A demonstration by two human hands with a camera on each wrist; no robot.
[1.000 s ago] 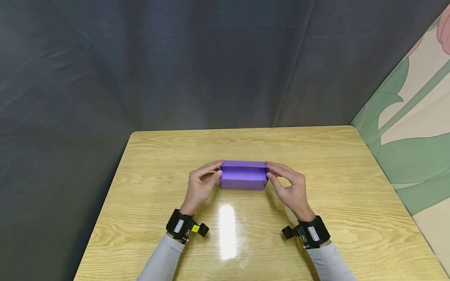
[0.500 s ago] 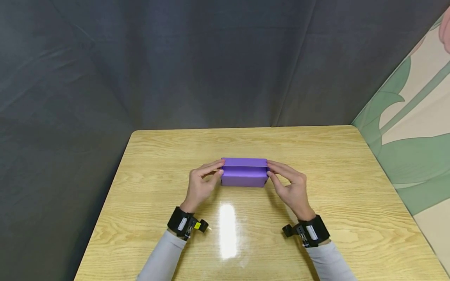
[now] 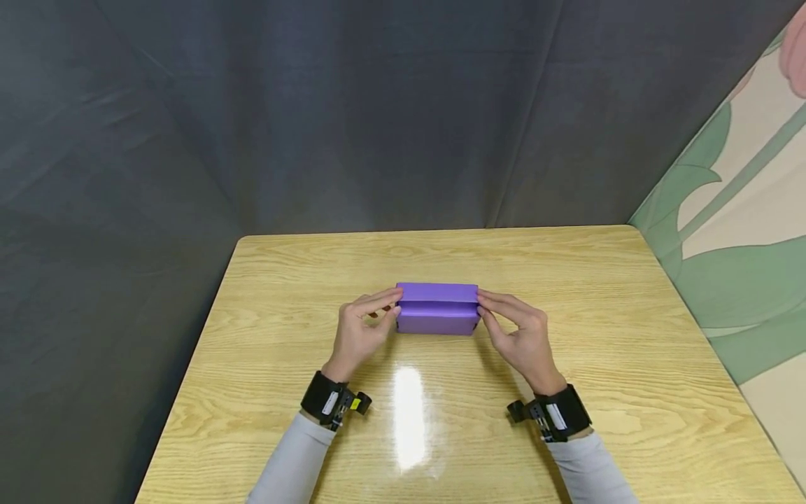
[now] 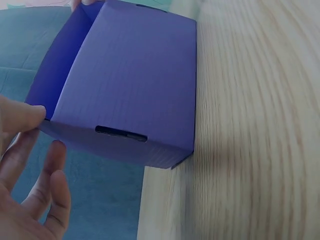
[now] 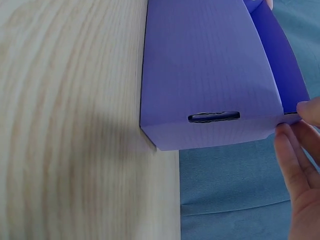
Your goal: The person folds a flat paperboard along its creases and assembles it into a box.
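Observation:
A purple cardboard box stands on the wooden table, its lid flap raised partway so that a gap runs along the near side. My left hand pinches the left end, thumb at the front corner and fingers by the flap's edge. At the opposite end, my right hand pinches the matching corner in the same manner. A slot shows in the end of the box in the left wrist view, below the thumb. The right wrist view shows a similar slot in the box. What lies deep inside is hidden.
The wooden table extends around the box, with a bright light reflection in front of it. A dark curtain hangs behind and to the left. Floral fabric borders the right side.
The lid flap has tipped down toward the near side, narrowing the front gap. The box has shifted slightly away. Both hands stay at the box's ends, nearly in place.

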